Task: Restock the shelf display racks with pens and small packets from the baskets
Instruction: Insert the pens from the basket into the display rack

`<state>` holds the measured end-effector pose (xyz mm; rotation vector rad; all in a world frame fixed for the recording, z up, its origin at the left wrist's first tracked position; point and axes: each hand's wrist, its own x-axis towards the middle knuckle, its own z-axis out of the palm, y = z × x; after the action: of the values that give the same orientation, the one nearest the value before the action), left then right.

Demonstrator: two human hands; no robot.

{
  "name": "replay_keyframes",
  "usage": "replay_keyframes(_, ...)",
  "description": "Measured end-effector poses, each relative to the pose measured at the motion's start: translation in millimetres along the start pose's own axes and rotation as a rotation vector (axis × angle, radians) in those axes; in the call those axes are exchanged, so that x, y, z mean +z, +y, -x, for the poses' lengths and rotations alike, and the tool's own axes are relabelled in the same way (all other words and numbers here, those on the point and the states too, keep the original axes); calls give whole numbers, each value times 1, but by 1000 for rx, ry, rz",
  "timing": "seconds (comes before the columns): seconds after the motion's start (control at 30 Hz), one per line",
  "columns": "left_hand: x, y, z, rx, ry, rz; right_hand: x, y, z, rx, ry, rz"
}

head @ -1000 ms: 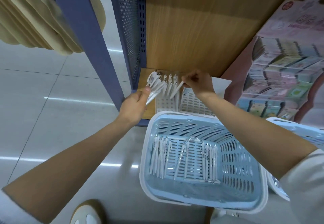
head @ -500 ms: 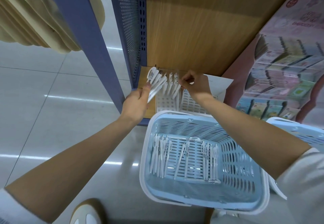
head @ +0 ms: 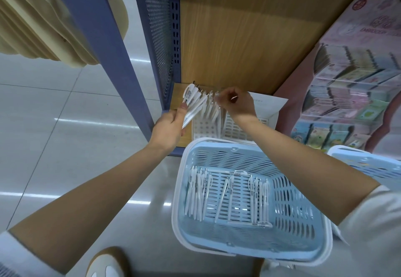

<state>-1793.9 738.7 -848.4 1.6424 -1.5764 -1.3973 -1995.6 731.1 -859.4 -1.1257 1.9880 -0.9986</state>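
Light blue basket (head: 293, 222) with a white rim and rows of little holes. White pens (head: 196, 194). White rack (head: 204, 128) dotted with small holes. Purple-blue shelf post (head: 104, 38) and panel (head: 159, 27) full of tiny dots. Brown wood board (head: 238, 38) with stripy grain. Pink display box (head: 355, 27) with soft green, blue and yellow packets (head: 347, 77). Pale grey shiny floor tiles (head: 43, 125).

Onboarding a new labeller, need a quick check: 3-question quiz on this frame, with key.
1. What lies loose in the blue basket?
2. True or false: the left hand is empty.
3. The right hand is: A) in the basket B) at the white pen rack C) hanging idle.
Key: 1 white pens; 2 false, it grips a bunch of pens; 3 B, pinching a pen.
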Motion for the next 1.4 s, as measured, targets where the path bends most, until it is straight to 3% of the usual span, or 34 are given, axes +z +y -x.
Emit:
replay_keyframes(0.13,3,2,0,9,-9,24,-2,-17,17,111,-354,-363)
replay_keyframes(0.37,1,3,8,58,-43,14,1,-22,27,191,-487,-660)
replay_keyframes(0.53,-1,8,16,23,-81,86,-3,-25,28,158,-467,-685)
replay_keyframes(0.67,-10,1,22,14,-50,61,-25,-27,8,224,-157,-893)
replay_keyframes(0.77,-17,-9,28,25,-22,53,-31,-22,-3,111,-50,-784)
replay_keyframes(1.03,-29,-26,37,25,30,-4,25,-4,-9,-104,-19,-54)
replay_keyframes(1.4,-27,-29,30,31,23,-41,39,-4,-7,-228,-40,110)
